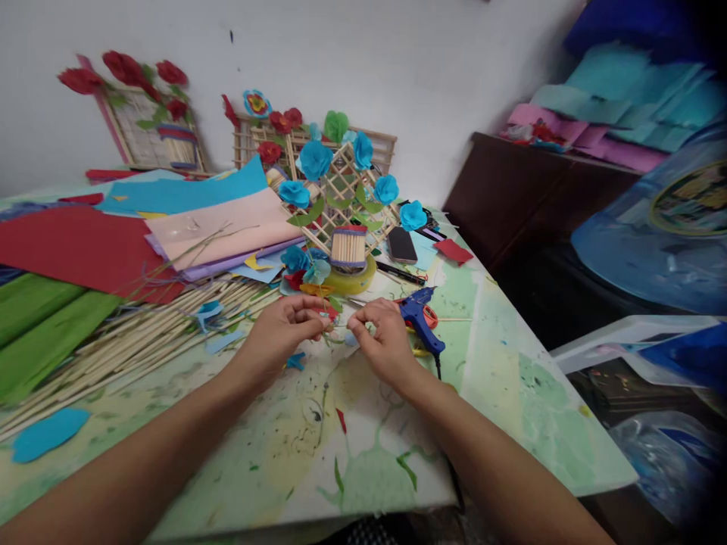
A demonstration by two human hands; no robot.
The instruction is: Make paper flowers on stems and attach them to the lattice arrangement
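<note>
My left hand (289,324) and my right hand (383,337) are close together over the table, fingers pinched. A thin pale stem (341,326) runs between their fingertips; its ends are hidden by the fingers. Just beyond them lie blue paper flowers (307,265) and a roll of yellow tape (346,280). A blue glue gun (421,318) rests right beside my right hand. Behind stands a stick lattice (341,189) decorated with blue paper flowers, green paper leaves and a small stick basket (348,247).
Bamboo sticks (141,333) are heaped at left, with red paper (85,250) and pink paper (227,223) behind. A phone (402,245) and a black pen (400,273) lie beyond the glue gun. Paper scraps dot the table (511,409). A large blue water bottle (653,227) is at right.
</note>
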